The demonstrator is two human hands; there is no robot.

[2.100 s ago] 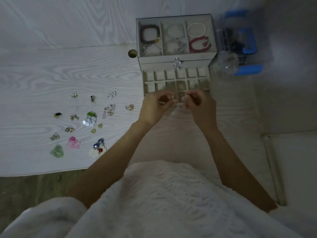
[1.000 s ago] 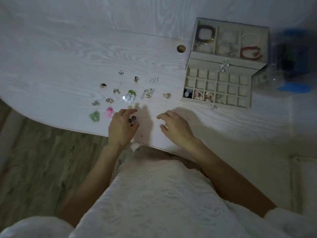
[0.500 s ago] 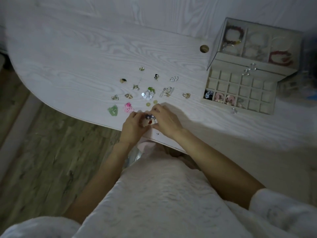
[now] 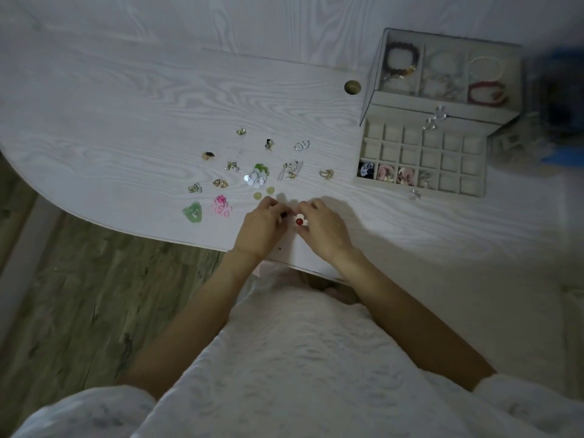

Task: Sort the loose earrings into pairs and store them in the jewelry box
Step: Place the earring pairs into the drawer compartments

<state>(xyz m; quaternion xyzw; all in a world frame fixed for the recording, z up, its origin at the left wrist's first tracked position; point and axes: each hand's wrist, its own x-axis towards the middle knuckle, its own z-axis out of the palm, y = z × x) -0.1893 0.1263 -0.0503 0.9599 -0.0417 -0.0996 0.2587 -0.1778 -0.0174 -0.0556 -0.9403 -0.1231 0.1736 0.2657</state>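
My right hand (image 4: 322, 227) pinches a white flower earring with a red centre (image 4: 300, 220) near the table's front edge. My left hand (image 4: 260, 227) sits close beside it with fingers curled; a dark bit shows at its fingertips, but what it holds is hidden. Several loose earrings lie to the left and beyond: a green one (image 4: 192, 211), a pink one (image 4: 221, 206), a sequin cluster (image 4: 256, 178), gold hoops (image 4: 326, 173). The jewelry box (image 4: 366, 181) stands at the right with its gridded drawer pulled out; earrings fill four front-row cells.
The box's top tray (image 4: 422, 72) holds bracelets behind glass. A round cable hole (image 4: 352, 87) lies left of the box. A blurred blue object (image 4: 559, 121) is at the far right. The white table (image 4: 126, 99) curves away at the left above wooden flooring (image 4: 79, 295).
Both hands left the drawer, came to the loose earrings near the front edge, and closed together there. The red-centred white earring is now between my right fingers. The view has turned left.
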